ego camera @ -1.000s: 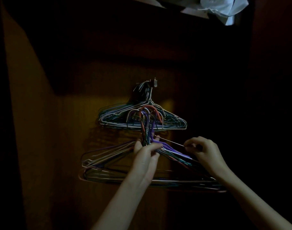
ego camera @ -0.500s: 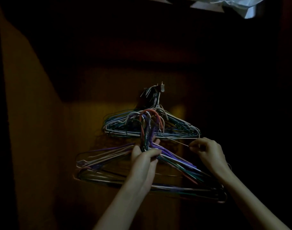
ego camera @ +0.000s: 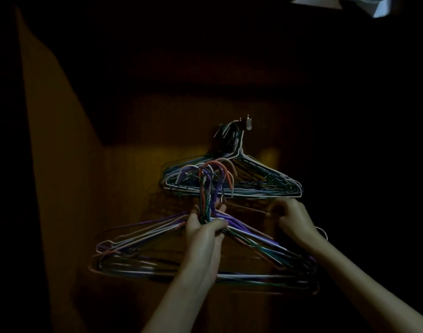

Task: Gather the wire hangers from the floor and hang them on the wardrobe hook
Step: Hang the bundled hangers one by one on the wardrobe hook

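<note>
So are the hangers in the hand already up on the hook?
No, the left hand grips the held bundle of hangers by its necks below the hook, where another bunch hangs.

L hand (ego camera: 205, 227) grips hanger bundle (ego camera: 157, 239) necks.

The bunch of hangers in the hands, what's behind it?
Behind the held bunch you can see the brown wardrobe wall. Higher up, more hangers dangle from the hook. The wall right behind the left hand is covered.
</note>
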The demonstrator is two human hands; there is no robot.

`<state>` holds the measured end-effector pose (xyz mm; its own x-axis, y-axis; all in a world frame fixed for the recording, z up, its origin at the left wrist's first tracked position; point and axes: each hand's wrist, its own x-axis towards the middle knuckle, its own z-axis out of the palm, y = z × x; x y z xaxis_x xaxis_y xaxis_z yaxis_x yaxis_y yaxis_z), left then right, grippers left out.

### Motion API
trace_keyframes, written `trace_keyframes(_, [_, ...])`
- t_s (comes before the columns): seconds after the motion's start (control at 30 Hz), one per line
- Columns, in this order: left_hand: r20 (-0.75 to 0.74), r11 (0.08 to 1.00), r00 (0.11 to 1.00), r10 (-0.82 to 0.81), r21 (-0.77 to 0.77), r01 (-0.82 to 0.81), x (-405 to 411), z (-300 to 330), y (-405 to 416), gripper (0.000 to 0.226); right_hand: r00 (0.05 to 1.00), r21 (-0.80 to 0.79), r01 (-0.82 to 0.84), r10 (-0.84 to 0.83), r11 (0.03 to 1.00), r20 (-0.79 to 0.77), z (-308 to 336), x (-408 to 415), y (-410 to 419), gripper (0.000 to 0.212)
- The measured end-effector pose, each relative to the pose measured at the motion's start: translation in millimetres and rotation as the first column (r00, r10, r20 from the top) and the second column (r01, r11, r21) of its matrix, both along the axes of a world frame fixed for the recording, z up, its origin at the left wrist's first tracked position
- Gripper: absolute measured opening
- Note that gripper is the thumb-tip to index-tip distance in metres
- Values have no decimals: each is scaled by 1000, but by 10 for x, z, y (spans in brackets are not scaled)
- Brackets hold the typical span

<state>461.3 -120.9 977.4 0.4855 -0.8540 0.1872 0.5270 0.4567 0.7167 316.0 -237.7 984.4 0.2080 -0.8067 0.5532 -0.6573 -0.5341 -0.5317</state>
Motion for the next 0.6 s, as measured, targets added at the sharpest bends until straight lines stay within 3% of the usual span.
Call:
trace_keyframes(0.1, [-10, 999, 999, 41, -4, -41, 108, -6, 99, 48, 998, -6, 47, -48, 999, -33, -53, -61, 106, 18])
trace_keyframes(0.43, [111, 996, 994, -3, 90, -7, -63, -231, 621, 52, 996, 106, 81, -84, 991, 23, -329, -359, 653, 12])
trace_keyframes(0.6, [98, 992, 995, 29, 117, -41, -334, -239, 918, 40, 999, 131, 48, -50, 990, 15, -421, -397, 863, 12])
